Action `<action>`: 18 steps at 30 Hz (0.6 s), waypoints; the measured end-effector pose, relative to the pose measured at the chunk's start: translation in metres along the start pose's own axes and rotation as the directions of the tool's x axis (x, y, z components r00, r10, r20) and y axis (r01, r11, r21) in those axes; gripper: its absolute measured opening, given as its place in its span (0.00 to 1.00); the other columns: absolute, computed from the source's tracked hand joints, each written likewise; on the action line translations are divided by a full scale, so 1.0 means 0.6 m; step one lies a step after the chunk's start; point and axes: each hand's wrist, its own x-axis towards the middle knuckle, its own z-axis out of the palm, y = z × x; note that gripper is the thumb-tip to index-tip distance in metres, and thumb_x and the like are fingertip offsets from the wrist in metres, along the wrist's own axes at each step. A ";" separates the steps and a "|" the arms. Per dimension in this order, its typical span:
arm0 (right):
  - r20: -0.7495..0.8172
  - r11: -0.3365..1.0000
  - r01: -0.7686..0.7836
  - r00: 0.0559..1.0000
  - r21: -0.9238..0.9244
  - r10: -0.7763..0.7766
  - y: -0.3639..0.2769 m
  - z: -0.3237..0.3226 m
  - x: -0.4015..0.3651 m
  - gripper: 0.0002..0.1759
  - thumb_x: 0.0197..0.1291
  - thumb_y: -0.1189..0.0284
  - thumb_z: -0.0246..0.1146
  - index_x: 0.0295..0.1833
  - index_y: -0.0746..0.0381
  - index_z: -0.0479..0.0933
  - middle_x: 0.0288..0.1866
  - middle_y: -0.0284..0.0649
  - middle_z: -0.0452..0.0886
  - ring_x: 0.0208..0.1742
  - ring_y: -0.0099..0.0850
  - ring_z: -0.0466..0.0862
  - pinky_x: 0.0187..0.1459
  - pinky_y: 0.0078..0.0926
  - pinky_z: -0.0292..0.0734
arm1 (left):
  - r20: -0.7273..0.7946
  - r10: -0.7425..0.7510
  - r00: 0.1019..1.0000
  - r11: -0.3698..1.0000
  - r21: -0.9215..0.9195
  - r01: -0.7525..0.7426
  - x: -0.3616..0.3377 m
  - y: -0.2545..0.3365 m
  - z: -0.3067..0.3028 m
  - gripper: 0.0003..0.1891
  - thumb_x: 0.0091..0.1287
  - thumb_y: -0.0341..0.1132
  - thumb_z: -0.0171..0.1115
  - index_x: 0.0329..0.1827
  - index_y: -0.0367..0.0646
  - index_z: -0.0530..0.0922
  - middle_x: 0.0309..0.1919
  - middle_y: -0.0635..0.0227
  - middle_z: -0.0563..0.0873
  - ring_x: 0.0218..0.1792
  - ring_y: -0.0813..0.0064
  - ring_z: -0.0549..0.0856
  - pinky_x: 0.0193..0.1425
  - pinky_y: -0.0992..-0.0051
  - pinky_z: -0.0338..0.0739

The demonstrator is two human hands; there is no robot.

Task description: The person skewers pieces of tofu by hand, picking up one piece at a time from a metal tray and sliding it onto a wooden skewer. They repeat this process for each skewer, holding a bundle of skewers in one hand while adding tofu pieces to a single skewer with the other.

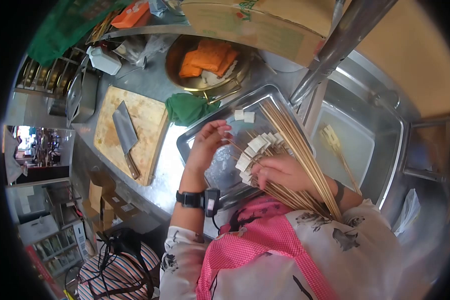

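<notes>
My left hand (211, 143) is over the tray's left side, its fingers curled together at the tip of a thin wooden skewer (241, 150). That skewer slants down to my right hand (284, 174), whose thumb and fingers are closed around it. Beneath my right hand lies a row of skewers with white cubes (259, 143) at their tips, perhaps tofu. A bundle of bare bamboo sticks (300, 150) rests across the metal tray (186, 136), beside my right hand. Two loose white cubes (244, 116) sit near the tray's far edge.
On the left, a cleaver (124, 129) lies on a wooden cutting board (108, 112). Beyond the tray are a green cloth (189, 109) and a brass-coloured pot (173, 75) with orange packets. At right, another skewer bunch (333, 141) leans in a metal basin (357, 135). A metal pole (335, 50) slants overhead.
</notes>
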 end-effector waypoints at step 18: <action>-0.018 0.990 0.112 0.993 -0.088 -0.114 0.010 -0.005 0.004 0.12 0.65 0.72 0.49 0.44 0.67 0.73 0.24 0.39 0.78 0.29 0.31 0.80 0.35 0.28 0.73 | 0.008 0.255 0.967 0.356 0.929 -0.101 0.118 -0.093 -0.045 0.15 0.63 0.32 0.57 0.53 0.41 0.75 0.44 0.59 0.82 0.38 0.67 0.84 0.42 0.71 0.79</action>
